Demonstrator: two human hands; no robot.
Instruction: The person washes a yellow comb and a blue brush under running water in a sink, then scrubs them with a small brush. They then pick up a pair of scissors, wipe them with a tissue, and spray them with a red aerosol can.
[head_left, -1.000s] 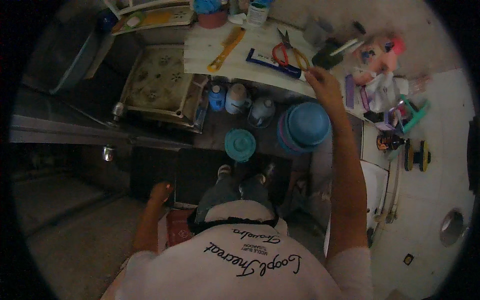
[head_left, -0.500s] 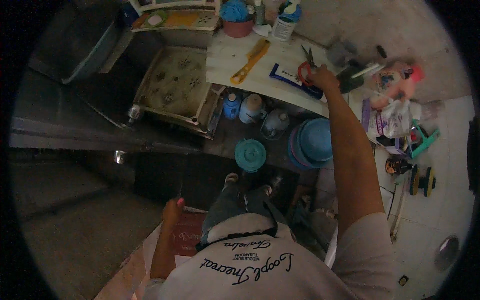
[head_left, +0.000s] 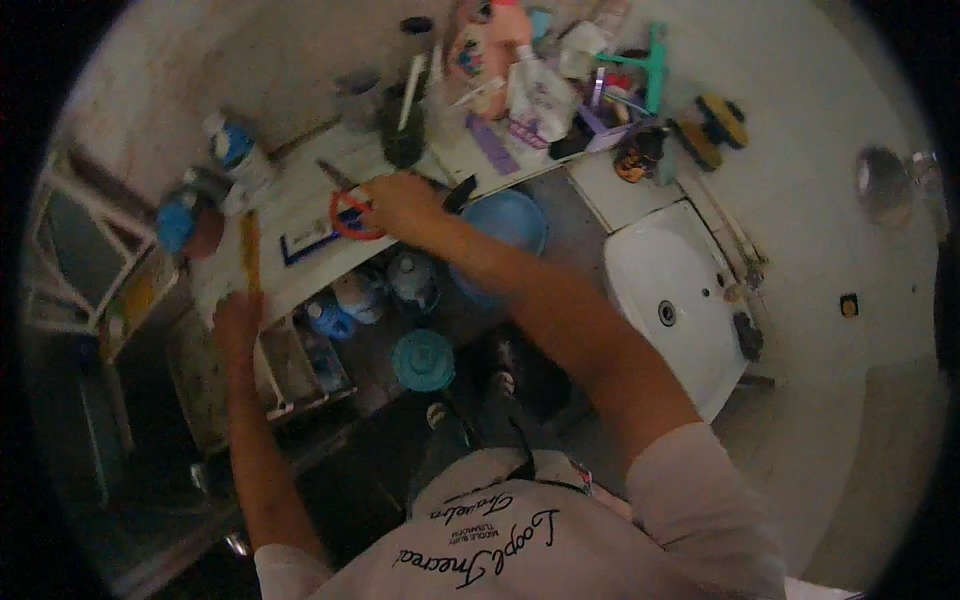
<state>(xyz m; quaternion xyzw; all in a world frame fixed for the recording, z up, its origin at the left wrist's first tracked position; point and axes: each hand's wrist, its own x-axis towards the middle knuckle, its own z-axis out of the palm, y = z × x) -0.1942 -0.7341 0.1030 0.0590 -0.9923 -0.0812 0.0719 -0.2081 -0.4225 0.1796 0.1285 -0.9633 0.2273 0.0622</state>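
Evidently, Two Reaches at Once

The left hand (head_left: 238, 318) met the near end of a slim yellow comb (head_left: 250, 250) on a narrow, pale countertop (head_left: 290, 205). Farther right, the right hand (head_left: 400, 208) bent over metal scissors with red loop handles (head_left: 348, 215), which lay by a flat blue-and-white tube (head_left: 310, 242), blades toward the back left. Blur hid whether either hand had closed on its thing or only touched it. Good handling probably called for fingers on the loops alone, blades together and aimed away from the left hand, and the comb taken by its near end.

Among the containers, a round reddish pot (head_left: 207, 235) had a bunched blue bundle (head_left: 174, 228) at its mouth. Next came a white bottle with a blue label (head_left: 240, 155), a small blue plastic jug (head_left: 328, 318) below, a dark green cup (head_left: 403, 148) holding a thin white stick (head_left: 413, 88), a round teal tub (head_left: 422, 360), a wide blue basin (head_left: 518, 222) partly behind the right forearm, and a lilac plastic basket (head_left: 605, 130) of small items.
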